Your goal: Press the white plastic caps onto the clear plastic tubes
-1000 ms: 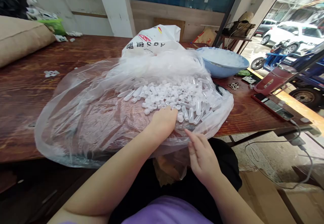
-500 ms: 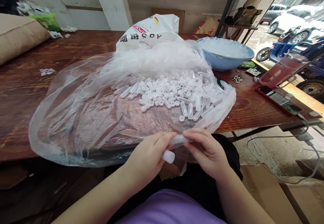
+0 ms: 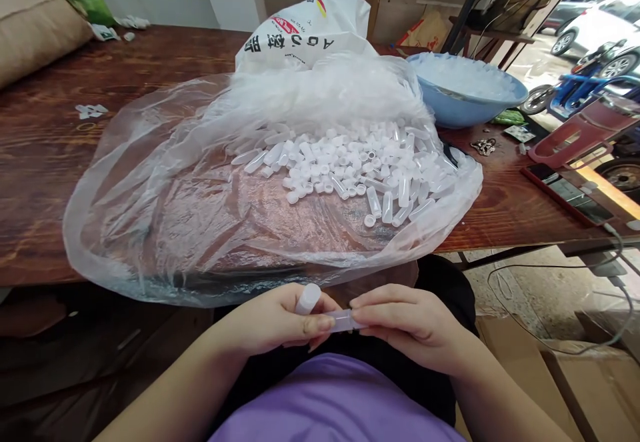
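Just below the bag (image 3: 150,229), the left hand (image 3: 277,327) and right hand (image 3: 417,327) each closed fingertips around one tube (image 3: 344,321).

small clear tube (image 3: 344,321), horizontal

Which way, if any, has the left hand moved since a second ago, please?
Yes: the left hand drew back from the tube pile, past the table edge.

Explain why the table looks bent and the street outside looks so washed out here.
Head view: the wide lens bows the table toward the picture's edges; daylight from the right overexposes the car outside; the clear plastic bag carries soft glare; the left hand and right hand, pinching a small tube, look sharp, without motion blur.
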### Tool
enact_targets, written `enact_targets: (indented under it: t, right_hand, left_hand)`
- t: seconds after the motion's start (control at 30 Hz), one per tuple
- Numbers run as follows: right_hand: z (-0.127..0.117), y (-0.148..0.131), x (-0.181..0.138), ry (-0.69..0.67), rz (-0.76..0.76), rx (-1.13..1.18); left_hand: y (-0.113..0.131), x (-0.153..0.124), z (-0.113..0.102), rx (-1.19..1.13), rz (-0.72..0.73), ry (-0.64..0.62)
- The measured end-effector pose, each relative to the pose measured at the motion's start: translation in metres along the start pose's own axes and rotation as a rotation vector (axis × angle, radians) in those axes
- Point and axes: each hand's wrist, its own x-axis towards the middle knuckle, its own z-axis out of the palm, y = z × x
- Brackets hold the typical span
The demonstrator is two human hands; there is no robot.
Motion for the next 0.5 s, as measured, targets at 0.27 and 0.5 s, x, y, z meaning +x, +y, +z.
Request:
enact_targets:
  t: [0.27, 0.5]
  right_hand:
    - [0.019, 0.010, -0.011, 0.112, 0.308, -0.149]
    - [0.024, 0.014, -0.019, -0.041, 0.369, -0.131]
  left_hand:
    - [0.002, 0.004, 0.019, 0.318, 0.030, 0.346]
    - [-0.003, 0.005, 0.017, 0.595, 0.129, 0.274]
